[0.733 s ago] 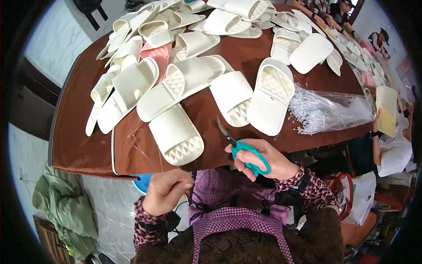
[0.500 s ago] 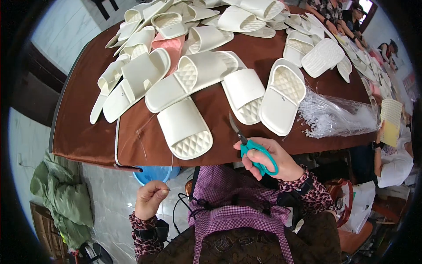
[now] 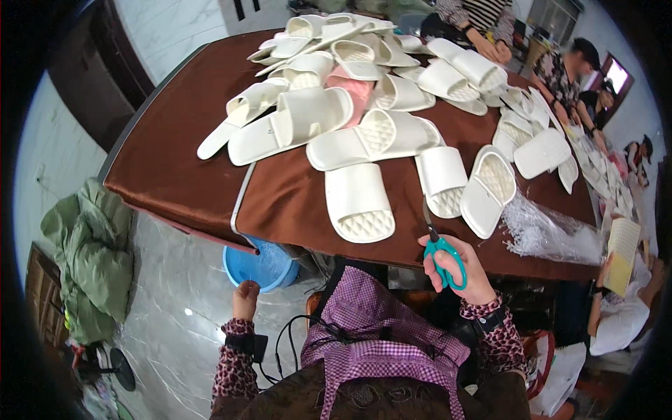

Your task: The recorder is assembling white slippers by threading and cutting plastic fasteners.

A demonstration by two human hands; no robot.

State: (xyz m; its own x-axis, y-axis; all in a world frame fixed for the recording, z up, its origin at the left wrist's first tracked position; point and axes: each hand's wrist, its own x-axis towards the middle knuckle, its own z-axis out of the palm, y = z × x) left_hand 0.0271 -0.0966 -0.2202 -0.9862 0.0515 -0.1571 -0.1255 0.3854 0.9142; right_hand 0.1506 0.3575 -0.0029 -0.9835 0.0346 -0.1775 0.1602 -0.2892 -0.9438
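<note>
My right hand [image 3: 469, 271] grips teal-handled scissors [image 3: 435, 246], blades pointing up toward the table edge. My left hand [image 3: 245, 301] is held low by the blue bucket [image 3: 276, 273], fingers pinched together; whatever is between them is too small to make out. Nearest the table's front edge lies a cream slipper [image 3: 355, 189]. Two more, a cream slipper [image 3: 442, 175] and an upturned-toe-side one [image 3: 486, 192], lie just beyond the scissors. A bundle of clear plastic tag loops [image 3: 546, 231] rests to their right.
A brown cloth [image 3: 168, 154] covers the table, with a heap of cream slippers [image 3: 448, 80] and a pink one [image 3: 355, 92] among them. Green sacks [image 3: 91, 259] stand on the floor at left. Other people work along the far and right sides.
The view has swung left, so the table sits further right. My left hand has gone from the table edge to beside the bucket; the thin strand at its fingers no longer shows. Scissors stay in my right hand.
</note>
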